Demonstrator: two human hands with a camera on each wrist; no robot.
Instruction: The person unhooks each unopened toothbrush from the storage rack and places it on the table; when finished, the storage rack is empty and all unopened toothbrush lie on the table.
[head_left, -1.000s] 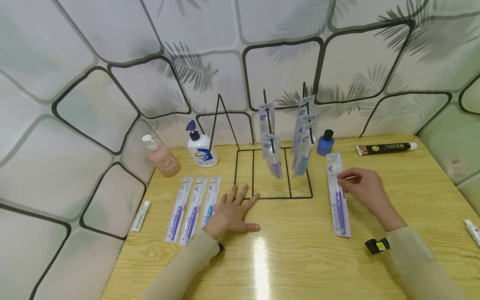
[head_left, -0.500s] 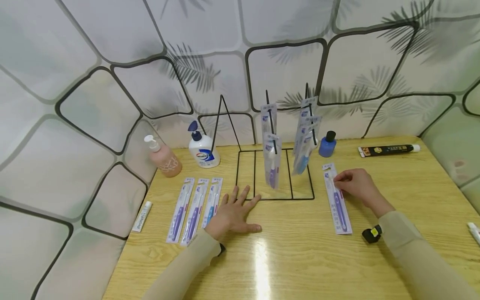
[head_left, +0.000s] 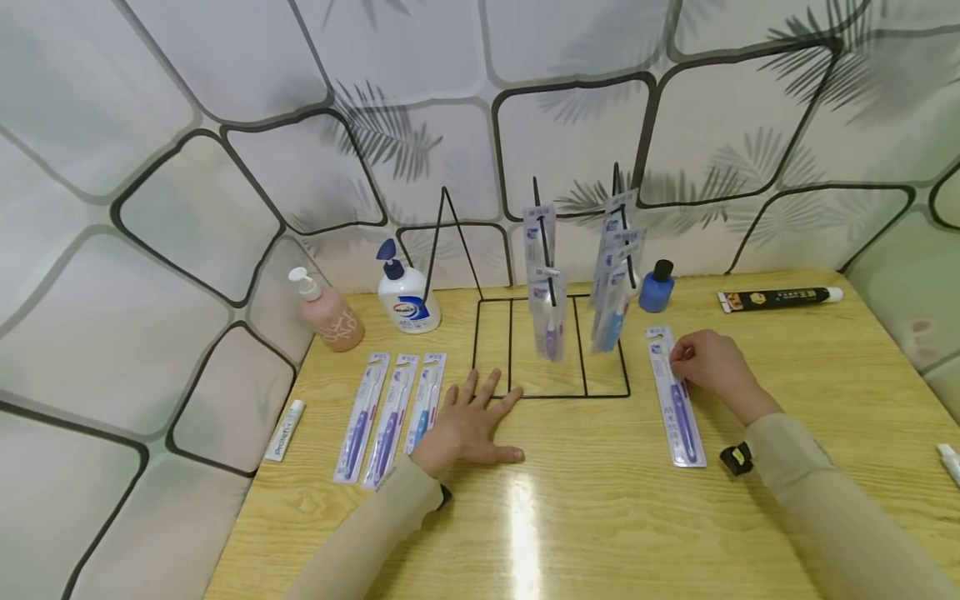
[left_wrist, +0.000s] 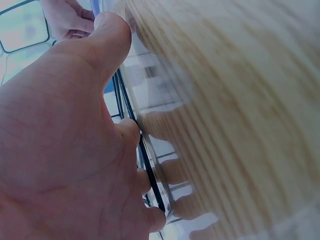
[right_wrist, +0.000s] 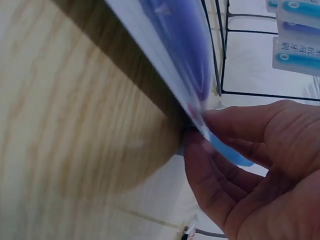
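My right hand (head_left: 716, 371) pinches a packaged purple toothbrush (head_left: 678, 417) at the right edge of its blister pack, right of the black wire rack (head_left: 551, 397). In the right wrist view, thumb and fingertips meet on the pack's edge, which stands tilted above the wood with a shadow beneath. My left hand (head_left: 472, 429) lies spread on the table, fingertips at the rack's front bar. Packaged toothbrushes hang from two of the rack's prongs: purple ones (head_left: 550, 325) in the middle, several with a blue one (head_left: 613, 317) in front on the right. The left prong (head_left: 435, 242) bears none.
Three packaged toothbrushes (head_left: 388, 425) lie side by side left of my left hand. Behind them stand a pink pump bottle (head_left: 332, 317) and a white pump bottle (head_left: 408, 304). A blue bottle (head_left: 657, 292), a black tube (head_left: 780, 299) and a small white tube (head_left: 285, 432) are around the edges.
My right hand has shifted slightly left with the toothbrush pack, whose top end has come toward me. The front pack on the middle prong sways a little. My left hand stays put.
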